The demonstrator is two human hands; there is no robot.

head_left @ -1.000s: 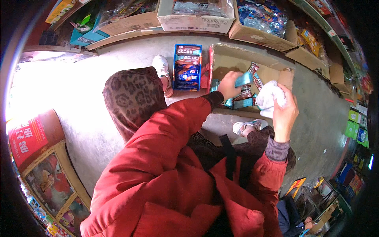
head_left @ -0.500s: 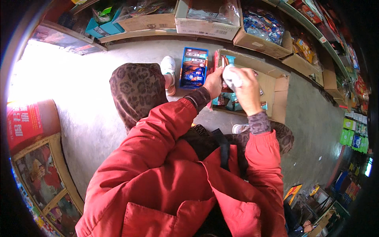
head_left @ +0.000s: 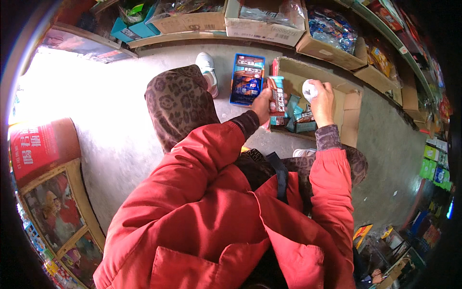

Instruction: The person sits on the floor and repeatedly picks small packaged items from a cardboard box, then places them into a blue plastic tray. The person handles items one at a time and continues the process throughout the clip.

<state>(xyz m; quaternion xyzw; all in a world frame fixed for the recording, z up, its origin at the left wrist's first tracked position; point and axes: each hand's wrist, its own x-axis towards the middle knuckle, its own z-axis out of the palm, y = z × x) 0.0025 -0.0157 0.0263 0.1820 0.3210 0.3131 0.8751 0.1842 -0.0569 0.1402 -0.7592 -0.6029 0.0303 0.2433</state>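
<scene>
Two boxes sit side by side on the floor: a shallow blue box [head_left: 233, 82] and, to its right, a larger cardboard box [head_left: 352, 110], open at the top. Brown and blue wrapped bars lie stacked in the blue one; loose teal-and-brown bars [head_left: 304, 116] are heaped toward the cardboard one's near left side. The left hand [head_left: 261, 103] has its fingers closed around a single bar [head_left: 277, 96] — held over the cardboard box's left end. The right hand [head_left: 323, 98] grips a white cloth [head_left: 309, 90] over the same box, fingers bent around it. Beyond, a shelf carton [head_left: 332, 49] brims with shiny blue packets [head_left: 332, 29].
</scene>
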